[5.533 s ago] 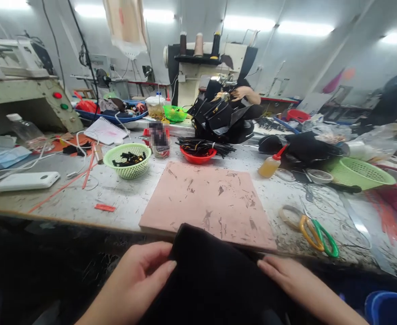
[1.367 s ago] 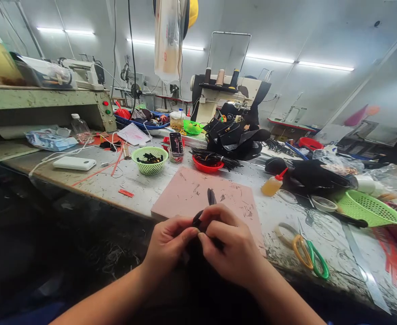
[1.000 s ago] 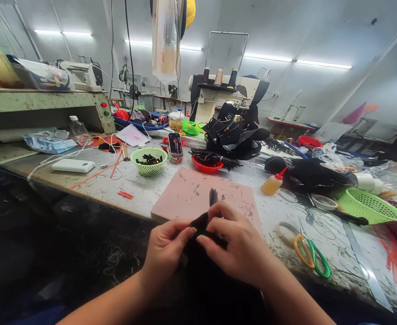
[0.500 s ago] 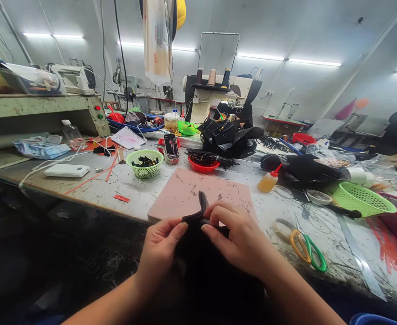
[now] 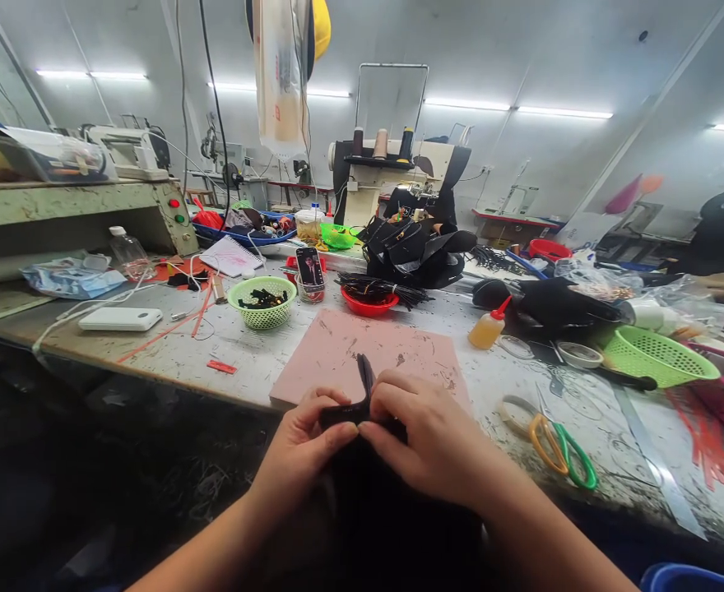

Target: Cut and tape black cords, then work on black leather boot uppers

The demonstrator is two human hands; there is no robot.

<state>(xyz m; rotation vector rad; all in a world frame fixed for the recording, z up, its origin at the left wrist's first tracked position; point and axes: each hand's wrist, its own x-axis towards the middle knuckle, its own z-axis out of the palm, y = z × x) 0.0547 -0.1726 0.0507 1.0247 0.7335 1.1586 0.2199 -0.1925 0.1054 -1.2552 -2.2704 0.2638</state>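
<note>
Both hands pinch a black flat piece of material (image 5: 364, 378), perhaps fabric or leather, whose folded end sticks up between them. My left hand (image 5: 306, 436) grips its left edge between thumb and fingers. Close beside it, my right hand (image 5: 420, 436) is closed on the right side, the thumbs nearly meeting. Below the hands everything is dark, so the lower extent of the piece cannot be made out. Just beyond the hands lies a pink board (image 5: 318, 353) on the worktable.
Scissors (image 5: 563, 448) and a glue bottle (image 5: 487, 327) lie to the right. Beyond the board stand a green basket (image 5: 263, 316), a red bowl (image 5: 368, 306) and a propped phone (image 5: 310, 270). A white power bank (image 5: 120, 319) is at left; a sewing machine (image 5: 368, 185) stands behind.
My left thumb has moved right and now almost touches my right thumb. My right fingers have curled closer round the piece, and its raised end stands straighter.
</note>
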